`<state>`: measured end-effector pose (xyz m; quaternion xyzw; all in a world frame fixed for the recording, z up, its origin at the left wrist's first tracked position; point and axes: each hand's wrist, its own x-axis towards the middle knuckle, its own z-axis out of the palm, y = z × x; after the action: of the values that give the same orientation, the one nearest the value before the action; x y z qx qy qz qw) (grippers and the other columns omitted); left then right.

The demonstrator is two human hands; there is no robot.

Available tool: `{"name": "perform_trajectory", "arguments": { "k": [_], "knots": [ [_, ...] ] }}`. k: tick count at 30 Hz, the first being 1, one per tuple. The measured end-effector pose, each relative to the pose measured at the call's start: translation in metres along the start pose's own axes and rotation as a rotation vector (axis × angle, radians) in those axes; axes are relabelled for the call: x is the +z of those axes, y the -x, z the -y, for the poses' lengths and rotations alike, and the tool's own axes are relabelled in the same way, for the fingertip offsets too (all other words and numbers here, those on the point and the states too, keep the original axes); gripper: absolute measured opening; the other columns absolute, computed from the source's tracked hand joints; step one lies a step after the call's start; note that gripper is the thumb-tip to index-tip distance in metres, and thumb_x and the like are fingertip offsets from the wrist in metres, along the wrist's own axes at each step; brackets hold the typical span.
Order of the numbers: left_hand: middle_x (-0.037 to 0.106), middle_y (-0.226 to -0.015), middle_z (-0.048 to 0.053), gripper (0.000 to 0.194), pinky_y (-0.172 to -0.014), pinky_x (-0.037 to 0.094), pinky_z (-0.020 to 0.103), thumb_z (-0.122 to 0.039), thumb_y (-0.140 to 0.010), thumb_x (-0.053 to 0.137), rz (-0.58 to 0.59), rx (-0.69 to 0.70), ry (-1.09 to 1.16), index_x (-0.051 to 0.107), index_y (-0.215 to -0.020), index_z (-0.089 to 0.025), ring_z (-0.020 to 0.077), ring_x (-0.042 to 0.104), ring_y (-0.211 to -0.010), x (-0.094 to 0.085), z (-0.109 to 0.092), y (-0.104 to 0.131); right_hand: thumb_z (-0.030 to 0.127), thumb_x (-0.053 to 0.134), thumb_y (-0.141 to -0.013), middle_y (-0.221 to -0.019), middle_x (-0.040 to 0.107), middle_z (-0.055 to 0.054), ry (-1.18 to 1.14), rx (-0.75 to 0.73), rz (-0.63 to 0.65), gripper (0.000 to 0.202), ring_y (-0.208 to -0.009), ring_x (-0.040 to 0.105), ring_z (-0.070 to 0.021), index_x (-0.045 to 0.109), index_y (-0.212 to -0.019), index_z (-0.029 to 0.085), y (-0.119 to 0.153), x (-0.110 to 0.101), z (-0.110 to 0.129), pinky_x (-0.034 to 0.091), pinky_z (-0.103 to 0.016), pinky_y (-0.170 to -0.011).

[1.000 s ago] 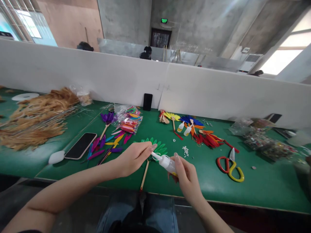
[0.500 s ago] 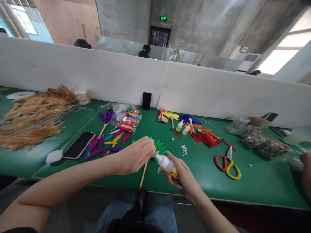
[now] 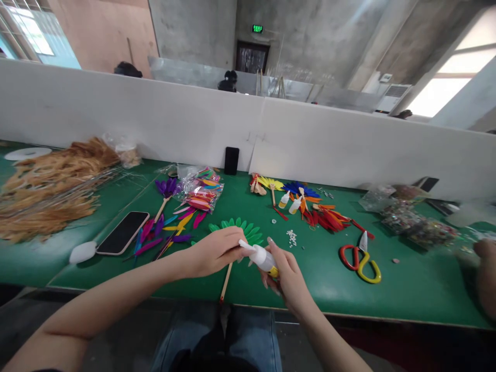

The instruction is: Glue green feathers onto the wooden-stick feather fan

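Observation:
My right hand [image 3: 287,271] is closed around a small white glue bottle [image 3: 264,260] with a yellow label. The bottle is tilted, its white nozzle pointing up and left at my left hand [image 3: 222,251]. The left fingers are curled beside that nozzle; what they hold, if anything, is hidden. Under and behind my left hand lies a fan of green feathers [image 3: 252,235] on the table. Its thin wooden stick [image 3: 226,283], red at the end, runs toward me from beneath the hand.
Left are a phone [image 3: 123,233], loose coloured feathers [image 3: 186,222] and a purple feather fan [image 3: 167,187]. To the right lie white beads [image 3: 292,238], scissors [image 3: 360,258], red feathers [image 3: 329,219] and two more glue bottles [image 3: 295,205]. Another person's hand [image 3: 486,274] is at the right edge.
My left hand has dropped slightly and uncovered more of the green feathers and the nozzle. The bottle in my right hand has tilted a little flatter.

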<state>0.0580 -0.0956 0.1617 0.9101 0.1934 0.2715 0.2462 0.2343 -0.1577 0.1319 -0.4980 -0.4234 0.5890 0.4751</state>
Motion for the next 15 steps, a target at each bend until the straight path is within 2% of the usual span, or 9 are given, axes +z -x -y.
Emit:
{"name": "perform_trajectory", "arguments": {
  "k": [5,7,9,12,15],
  "knots": [
    [0.046,-0.059,-0.002,0.034,-0.052,0.033,0.018,-0.020,-0.091,0.041,-0.030,-0.013,0.040,0.050,-0.058,-0.015,0.0080,0.044,-0.055,0.003,-0.002,0.004,0.058,0.041,-0.085,-0.039,0.047,0.004,0.078,-0.156,-0.064,0.049,-0.028,0.033,-0.0048,0.052,-0.063,0.016,-0.003,-0.005,-0.008,0.022,-0.016,-0.029],
    [0.044,-0.056,-0.003,0.036,-0.050,0.030,0.020,-0.019,-0.089,0.042,-0.019,-0.023,-0.014,0.047,-0.054,-0.015,0.0078,0.040,-0.052,0.000,-0.009,0.007,0.056,0.039,-0.087,-0.041,0.048,0.004,0.141,-0.205,-0.098,0.048,-0.031,0.034,-0.0053,0.054,-0.065,0.016,-0.003,-0.007,-0.009,0.024,-0.017,-0.032],
    [0.042,-0.053,-0.004,0.038,-0.049,0.028,0.021,-0.021,-0.089,0.040,-0.001,-0.104,-0.010,0.045,-0.052,-0.016,0.0075,0.037,-0.049,-0.008,-0.017,0.007,0.052,0.036,-0.090,-0.044,0.049,0.003,0.236,-0.273,-0.105,0.047,-0.035,0.037,-0.0064,0.056,-0.067,0.015,-0.002,-0.009,-0.009,0.027,-0.018,-0.036],
    [0.044,-0.049,-0.004,0.044,-0.051,0.030,0.020,-0.027,-0.092,0.035,0.013,-0.309,0.152,0.043,-0.050,-0.016,0.0072,0.039,-0.048,-0.019,-0.020,0.003,0.044,0.035,-0.092,-0.049,0.051,0.001,0.437,-0.400,0.030,0.046,-0.043,0.042,-0.0080,0.058,-0.066,0.015,0.000,-0.015,-0.008,0.030,-0.020,-0.044],
    [0.043,-0.048,-0.005,0.046,-0.050,0.030,0.020,-0.035,-0.091,0.037,0.028,-0.462,0.351,0.041,-0.049,-0.016,0.0069,0.037,-0.047,-0.021,-0.008,-0.003,0.040,0.036,-0.093,-0.050,0.053,0.000,0.496,-0.472,0.186,0.044,-0.045,0.044,-0.0081,0.060,-0.066,0.015,0.004,-0.018,-0.006,0.031,-0.020,-0.045]
  ]
}}
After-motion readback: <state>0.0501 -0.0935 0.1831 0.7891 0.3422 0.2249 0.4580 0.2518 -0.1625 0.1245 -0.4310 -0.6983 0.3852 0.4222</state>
